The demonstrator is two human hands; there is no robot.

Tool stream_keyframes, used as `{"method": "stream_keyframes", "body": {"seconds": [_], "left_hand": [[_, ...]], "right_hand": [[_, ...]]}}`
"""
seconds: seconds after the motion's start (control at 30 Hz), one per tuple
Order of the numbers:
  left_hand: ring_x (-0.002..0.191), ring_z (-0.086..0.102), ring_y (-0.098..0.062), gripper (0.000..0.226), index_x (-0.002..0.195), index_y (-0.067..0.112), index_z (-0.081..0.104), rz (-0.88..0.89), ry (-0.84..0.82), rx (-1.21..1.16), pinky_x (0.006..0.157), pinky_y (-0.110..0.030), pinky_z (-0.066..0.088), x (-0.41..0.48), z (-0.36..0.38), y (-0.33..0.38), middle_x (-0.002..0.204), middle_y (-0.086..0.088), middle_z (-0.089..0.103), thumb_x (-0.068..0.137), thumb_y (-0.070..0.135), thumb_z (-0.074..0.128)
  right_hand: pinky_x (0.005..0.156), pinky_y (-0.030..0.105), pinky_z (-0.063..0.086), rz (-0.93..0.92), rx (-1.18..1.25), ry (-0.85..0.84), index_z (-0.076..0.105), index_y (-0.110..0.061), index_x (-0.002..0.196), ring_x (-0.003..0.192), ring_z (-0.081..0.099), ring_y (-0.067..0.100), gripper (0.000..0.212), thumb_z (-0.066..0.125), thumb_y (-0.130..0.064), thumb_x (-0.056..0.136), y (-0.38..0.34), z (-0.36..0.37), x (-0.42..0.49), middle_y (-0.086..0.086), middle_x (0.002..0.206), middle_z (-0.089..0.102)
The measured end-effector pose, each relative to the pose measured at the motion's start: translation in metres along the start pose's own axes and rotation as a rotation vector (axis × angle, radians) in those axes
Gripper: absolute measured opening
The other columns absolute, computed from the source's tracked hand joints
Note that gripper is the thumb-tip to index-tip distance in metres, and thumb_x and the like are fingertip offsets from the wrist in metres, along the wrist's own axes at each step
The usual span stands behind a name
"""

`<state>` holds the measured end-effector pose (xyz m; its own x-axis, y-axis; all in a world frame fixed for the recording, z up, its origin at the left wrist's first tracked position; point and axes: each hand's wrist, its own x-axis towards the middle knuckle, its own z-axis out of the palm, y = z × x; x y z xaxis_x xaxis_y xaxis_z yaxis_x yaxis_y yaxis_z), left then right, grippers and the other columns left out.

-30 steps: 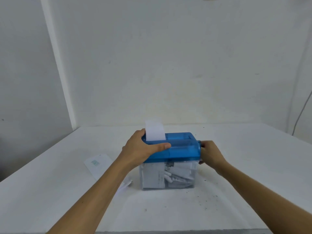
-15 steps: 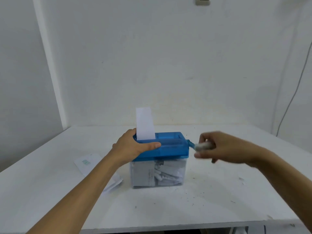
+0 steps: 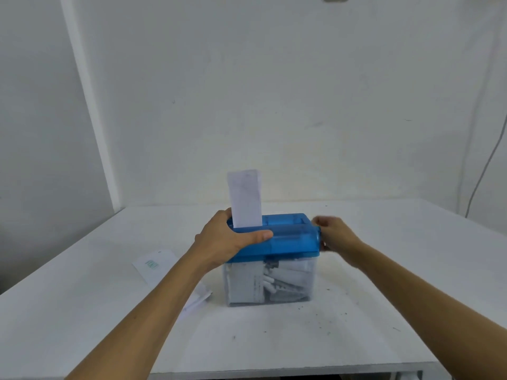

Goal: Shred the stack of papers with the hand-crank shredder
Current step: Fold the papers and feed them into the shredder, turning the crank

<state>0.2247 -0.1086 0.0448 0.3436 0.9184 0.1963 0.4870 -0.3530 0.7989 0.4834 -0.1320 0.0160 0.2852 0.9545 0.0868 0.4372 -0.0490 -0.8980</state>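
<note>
The left hand grips the shredder lid, thumb along its front. A sheet stands upright in the slot beside it. The right hand, blurred, curls at the shredder's right end; I cannot tell if it holds anything. Papers lie left on the bench.

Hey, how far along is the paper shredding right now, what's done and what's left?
Done: the clear bin already holds a good pile of shreds. In hand: one sheet stands in the slot, the left hand grips the blue shredder top, and the right hand is at its crank end, grip blurred. Left: that sheet, plus a few papers lying on the table beside the shredder.
</note>
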Motion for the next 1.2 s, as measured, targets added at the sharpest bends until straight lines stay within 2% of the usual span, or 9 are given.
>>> {"method": "stream_keyframes", "body": {"seconds": [0.13,0.3,0.5,0.63,0.73,0.83,0.93,1.1,1.2], "left_hand": [[0.112,0.057,-0.014,0.105,0.115,0.045,0.043,-0.001,0.020,0.026,0.102,-0.049,0.049,0.000,0.001,-0.002,0.116,0.019,0.055,0.027,0.101,0.061],[0.117,0.057,-0.016,0.095,0.119,0.045,0.045,0.021,0.008,0.021,0.105,-0.052,0.046,-0.001,0.001,0.001,0.130,0.012,0.059,0.039,0.091,0.067],[0.115,0.058,-0.016,0.109,0.120,0.045,0.045,0.012,-0.012,0.022,0.104,-0.051,0.047,-0.002,-0.001,0.002,0.126,0.014,0.059,0.027,0.100,0.064],[0.113,0.057,-0.015,0.091,0.122,0.041,0.046,0.018,-0.046,-0.011,0.103,-0.048,0.049,-0.001,-0.003,0.003,0.122,0.013,0.059,0.047,0.082,0.076],[0.109,0.057,-0.011,0.092,0.122,0.039,0.046,0.021,-0.047,-0.028,0.099,-0.040,0.051,-0.002,-0.004,0.004,0.119,0.015,0.058,0.047,0.080,0.079],[0.098,0.057,-0.001,0.076,0.119,0.036,0.047,0.048,-0.071,-0.060,0.078,-0.021,0.049,-0.003,-0.004,0.005,0.109,0.019,0.058,0.056,0.065,0.079],[0.094,0.055,0.002,0.065,0.116,0.036,0.048,0.064,-0.075,-0.067,0.070,-0.015,0.044,-0.004,-0.004,0.009,0.104,0.022,0.056,0.064,0.057,0.081],[0.108,0.058,-0.009,0.086,0.123,0.037,0.050,0.047,-0.051,-0.053,0.092,-0.032,0.051,0.000,-0.003,0.001,0.117,0.015,0.060,0.050,0.075,0.077],[0.112,0.058,-0.011,0.105,0.123,0.042,0.051,0.052,-0.020,-0.013,0.103,-0.046,0.048,0.002,-0.002,-0.003,0.120,0.018,0.061,0.034,0.095,0.069]], "right_hand": [[0.064,0.026,0.054,0.089,-0.031,-0.042,0.064,-0.008,0.087,0.063,0.058,0.014,0.033,0.047,-0.030,0.105,0.024,0.012,-0.032,0.004,0.074,0.065],[0.065,0.027,0.053,0.055,-0.103,-0.064,0.064,-0.009,0.073,0.056,0.058,0.014,0.055,0.040,-0.049,0.103,0.014,-0.008,-0.074,0.004,0.062,0.065],[0.062,0.016,0.045,-0.146,-0.361,-0.313,0.062,-0.018,0.085,0.066,0.051,0.003,0.032,0.071,-0.049,0.085,-0.024,-0.048,-0.100,-0.011,0.070,0.059],[0.063,0.019,0.042,-0.244,-0.380,-0.205,0.069,-0.018,0.081,0.063,0.050,0.002,0.041,0.063,-0.059,0.082,-0.047,-0.063,-0.090,-0.009,0.065,0.059],[0.071,0.024,0.054,-0.284,-0.246,-0.039,0.070,-0.022,0.093,0.073,0.060,0.005,0.043,0.062,-0.061,0.077,-0.057,-0.062,-0.065,-0.010,0.079,0.067],[0.074,0.028,0.059,-0.298,-0.030,0.109,0.057,-0.021,0.110,0.086,0.067,0.014,0.038,0.068,-0.049,0.087,-0.054,-0.047,-0.034,-0.001,0.101,0.069],[0.068,0.025,0.055,-0.314,0.100,0.221,0.054,-0.015,0.104,0.077,0.068,0.006,0.026,0.068,-0.034,0.093,-0.048,-0.026,-0.007,0.000,0.095,0.069],[0.063,0.027,0.052,-0.112,-0.058,0.120,0.061,-0.009,0.088,0.072,0.060,0.017,0.020,0.053,-0.022,0.102,0.003,0.011,-0.001,0.006,0.082,0.066],[0.061,0.027,0.050,-0.001,-0.062,0.030,0.061,-0.009,0.082,0.059,0.054,0.014,0.033,0.045,-0.025,0.106,0.026,0.018,-0.028,0.006,0.072,0.061]]}}
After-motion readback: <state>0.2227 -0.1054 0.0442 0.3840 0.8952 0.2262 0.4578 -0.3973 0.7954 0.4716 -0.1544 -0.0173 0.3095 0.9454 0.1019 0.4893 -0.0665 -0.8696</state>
